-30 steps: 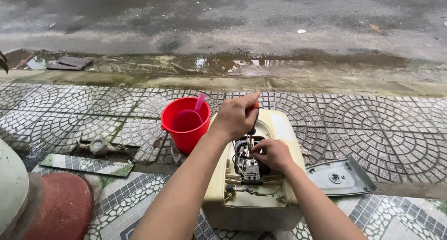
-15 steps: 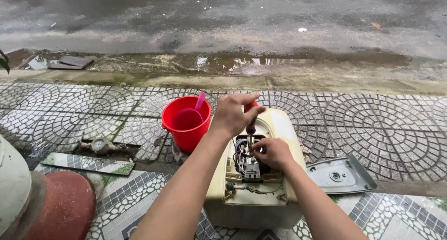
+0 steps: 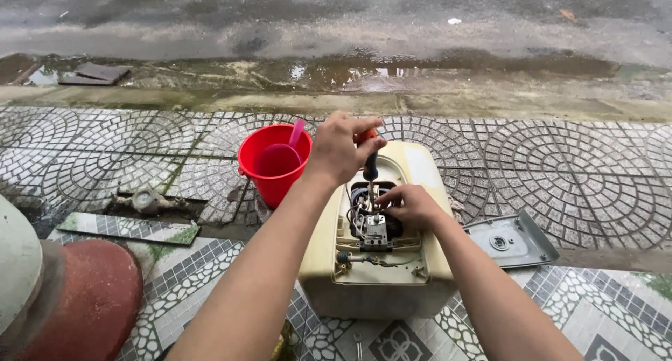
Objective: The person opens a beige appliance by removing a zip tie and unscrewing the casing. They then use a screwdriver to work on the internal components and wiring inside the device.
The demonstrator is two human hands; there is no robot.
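Observation:
A cream plastic appliance housing [image 3: 406, 277] lies on the tiled ground with its inner wiring and a metal part [image 3: 374, 231] exposed. My left hand [image 3: 339, 147] grips the red and black handle of a screwdriver [image 3: 369, 166], which points down into the opening. My right hand [image 3: 413, 205] rests inside the opening, fingers touching the wires and the screwdriver's shaft beside the metal part.
A red bucket [image 3: 262, 175] with a pink scoop [image 3: 280, 156] stands left of the housing. A grey cover plate [image 3: 514, 240] lies to the right. A red and pale rounded object [image 3: 63, 298] is at the lower left. A tile strip [image 3: 126, 228] lies nearby. Wet road lies beyond.
My left hand has shifted slightly on the screwdriver handle, turning it. My right hand stays in the opening.

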